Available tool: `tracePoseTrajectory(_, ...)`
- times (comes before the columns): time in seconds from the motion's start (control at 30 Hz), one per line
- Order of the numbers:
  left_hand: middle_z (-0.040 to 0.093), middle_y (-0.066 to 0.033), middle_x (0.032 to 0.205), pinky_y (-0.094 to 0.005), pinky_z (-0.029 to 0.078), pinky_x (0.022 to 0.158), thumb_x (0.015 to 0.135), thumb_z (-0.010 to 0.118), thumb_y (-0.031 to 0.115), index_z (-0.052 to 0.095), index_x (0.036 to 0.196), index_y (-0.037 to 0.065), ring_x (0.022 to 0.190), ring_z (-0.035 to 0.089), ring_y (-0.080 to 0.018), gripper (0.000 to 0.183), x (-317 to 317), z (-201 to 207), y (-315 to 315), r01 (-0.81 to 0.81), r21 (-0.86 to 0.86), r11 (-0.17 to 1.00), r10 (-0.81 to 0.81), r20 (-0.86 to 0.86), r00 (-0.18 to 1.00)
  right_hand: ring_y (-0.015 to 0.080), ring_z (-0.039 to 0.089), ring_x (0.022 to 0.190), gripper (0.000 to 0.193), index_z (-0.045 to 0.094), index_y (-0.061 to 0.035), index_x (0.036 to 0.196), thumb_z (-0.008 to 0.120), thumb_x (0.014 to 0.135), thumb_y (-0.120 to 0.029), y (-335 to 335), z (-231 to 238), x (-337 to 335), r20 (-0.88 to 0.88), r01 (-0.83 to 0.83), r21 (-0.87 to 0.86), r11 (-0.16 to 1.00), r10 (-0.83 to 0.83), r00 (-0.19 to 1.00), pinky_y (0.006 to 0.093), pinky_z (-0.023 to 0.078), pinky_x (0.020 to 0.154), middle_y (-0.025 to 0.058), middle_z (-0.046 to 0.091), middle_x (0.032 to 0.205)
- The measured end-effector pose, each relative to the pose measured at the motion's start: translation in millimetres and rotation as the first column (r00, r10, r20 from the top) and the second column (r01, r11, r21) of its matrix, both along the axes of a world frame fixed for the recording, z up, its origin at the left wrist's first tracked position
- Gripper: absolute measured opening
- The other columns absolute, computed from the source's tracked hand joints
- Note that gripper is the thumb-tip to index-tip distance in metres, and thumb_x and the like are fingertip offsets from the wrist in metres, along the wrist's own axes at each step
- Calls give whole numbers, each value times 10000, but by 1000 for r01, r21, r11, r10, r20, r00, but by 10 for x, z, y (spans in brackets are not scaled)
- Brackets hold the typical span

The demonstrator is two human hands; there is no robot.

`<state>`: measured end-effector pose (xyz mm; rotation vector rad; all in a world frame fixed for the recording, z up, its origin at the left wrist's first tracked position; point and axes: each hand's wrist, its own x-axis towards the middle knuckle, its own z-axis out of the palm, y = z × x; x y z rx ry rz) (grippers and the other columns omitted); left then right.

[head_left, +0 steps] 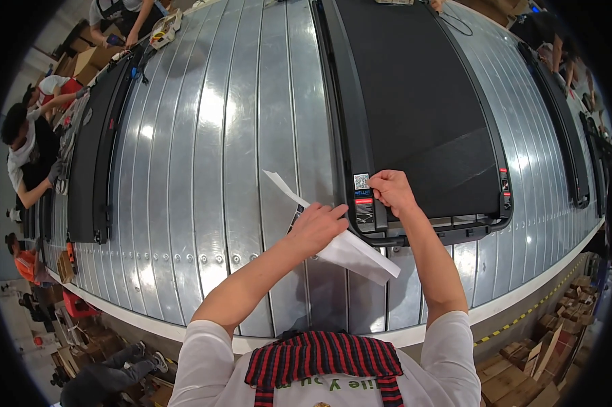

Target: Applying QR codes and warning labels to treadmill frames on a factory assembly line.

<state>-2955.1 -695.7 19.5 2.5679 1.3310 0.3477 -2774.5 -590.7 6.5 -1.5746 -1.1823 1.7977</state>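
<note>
A black treadmill base (421, 88) with a flat dark belt lies on the metal-slatted table in front of me. On the near left corner of its frame sits a label sticker (361, 181) with a square code. My right hand (393, 192) is closed in a pinch at the sticker's right edge. Just below is a black, white and red warning label (364, 211). My left hand (318, 224) grips a white sticker sheet (357, 256), its fingertips close to the frame's left edge. The sheet slants beneath that hand, one end curling up.
The slatted metal table (211, 136) has a white rim (146, 327). Another treadmill base (88, 156) lies at the left, and a further one (557, 129) at the right. Several co-workers stand along the far and left sides. Cardboard pieces (523, 373) lie at the lower right.
</note>
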Motion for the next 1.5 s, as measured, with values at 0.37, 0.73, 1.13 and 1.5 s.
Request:
tracePoseTrajectory(0.37, 478, -105, 1171, -327, 422, 651, 686, 516, 58, 551, 702, 62, 744, 556, -200, 39, 104, 53, 197, 33, -78, 996, -34, -12, 999, 41, 380, 381, 80, 565, 17, 701, 579, 734, -54, -18, -12, -30, 43, 42, 62, 997, -45, 998, 187, 266, 335, -3, 466, 493)
tracePoseTrajectory(0.73, 487, -104, 1172, -396, 466, 659, 709, 476, 64, 516, 792, 60, 783, 577, -279, 92, -83, -5, 112, 45, -184, 982, -40, 33, 999, 277, 531, 879, 261, 516, -20, 929, 593, 692, -97, -275, -14, -139, 810, -751, 585, 305, -165, 563, 365, 427, 735, 135, 559, 918)
tracePoseTrajectory(1.13, 586, -22, 840, -234, 432, 662, 793, 608, 182, 578, 965, -24, 757, 509, -69, 271, -926, 1117, -900, 14, -756, 654, 732, 637, 242, 281, 496, 982, 359, 574, -44, 1018, 540, 749, -280, -337, -373, -205, 585, -507, 778, 371, -133, 800, 389, 351, 895, 144, 555, 1019)
tracePoseTrajectory(1.5, 598, -67, 891, -256, 440, 704, 809, 591, 303, 579, 953, -37, 802, 542, -113, 370, -1233, 1178, -1572, -124, -671, 731, 663, 741, -102, 85, 529, 708, 144, 576, -9, 921, 501, 844, -106, -2128, 1142, -687, -272, 335, 607, 720, -207, 940, 206, 424, 645, 39, 586, 788)
